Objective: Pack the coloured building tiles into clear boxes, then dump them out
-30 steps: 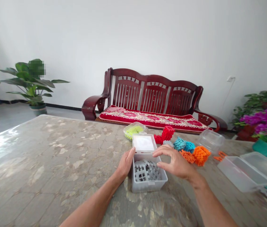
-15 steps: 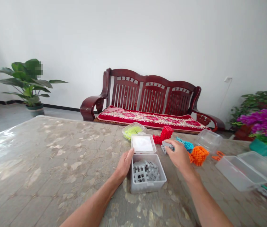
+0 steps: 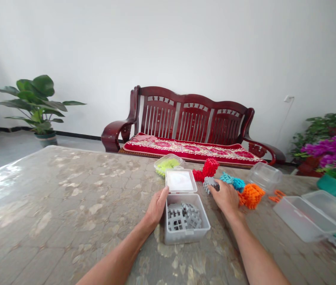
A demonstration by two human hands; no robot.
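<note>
In front of me stands a clear plastic box (image 3: 186, 236) with its hinged lid (image 3: 181, 180) tipped back. Grey interlocking plastic pieces (image 3: 182, 217) lie inside it. My left hand (image 3: 156, 206) holds the box by its left wall, thumb at the back corner near the hinge. To the right of the box, my right hand (image 3: 226, 198) has thumb and fingers around a small grey cube (image 3: 209, 184) built from such pieces; the cube is partly hidden by the fingers. It rests on the table beside a red block build (image 3: 210, 168).
Blue blocks (image 3: 232, 181) and an orange block cube (image 3: 252, 195) are right of my hand. Behind the box is a container of yellow-green pieces (image 3: 168, 163). An open clear box (image 3: 304, 219) and an upturned clear container (image 3: 264, 176) stand on the right. A wooden bench (image 3: 191, 118) is beyond the table.
My right hand has dropped slightly, its fingers lower around the grey cube. My left hand stays on the box. The view has shifted a little.
</note>
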